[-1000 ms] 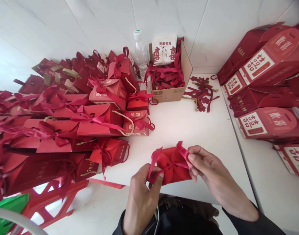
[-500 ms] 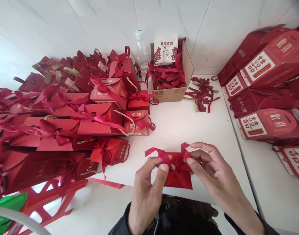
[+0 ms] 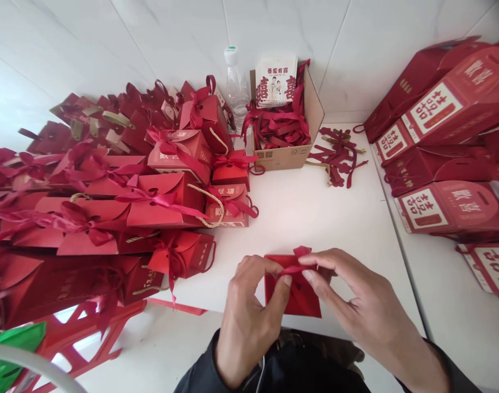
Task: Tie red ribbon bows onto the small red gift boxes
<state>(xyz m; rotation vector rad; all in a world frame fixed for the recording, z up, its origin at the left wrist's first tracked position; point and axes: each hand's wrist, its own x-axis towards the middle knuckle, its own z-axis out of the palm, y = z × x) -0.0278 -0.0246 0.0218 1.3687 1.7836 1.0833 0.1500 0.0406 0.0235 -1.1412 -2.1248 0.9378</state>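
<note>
A small red gift box (image 3: 304, 300) sits near the front edge of the white table, with its folded flaps on top. Above it runs a dark pink ribbon (image 3: 295, 269), stretched between my two hands. My left hand (image 3: 259, 295) pinches the ribbon between thumb and forefinger at the box's left side. From the right, my right hand (image 3: 343, 284) pinches it too, thumb below and fingers above. One ribbon end sticks up behind the right fingertips. My fingers hide part of the ribbon, so I cannot tell whether it is knotted.
Rows of red gift boxes with bows (image 3: 163, 199) fill the left. Behind stand a plastic bottle (image 3: 236, 87) and a cardboard box (image 3: 284, 157) of ribbons and cards. Loose dark red straps (image 3: 339, 158) lie beside it. More red boxes (image 3: 445, 204) stand at right.
Both hands have come closer together over the box. The two ribbon ends that stood apart are now drawn together across its top.
</note>
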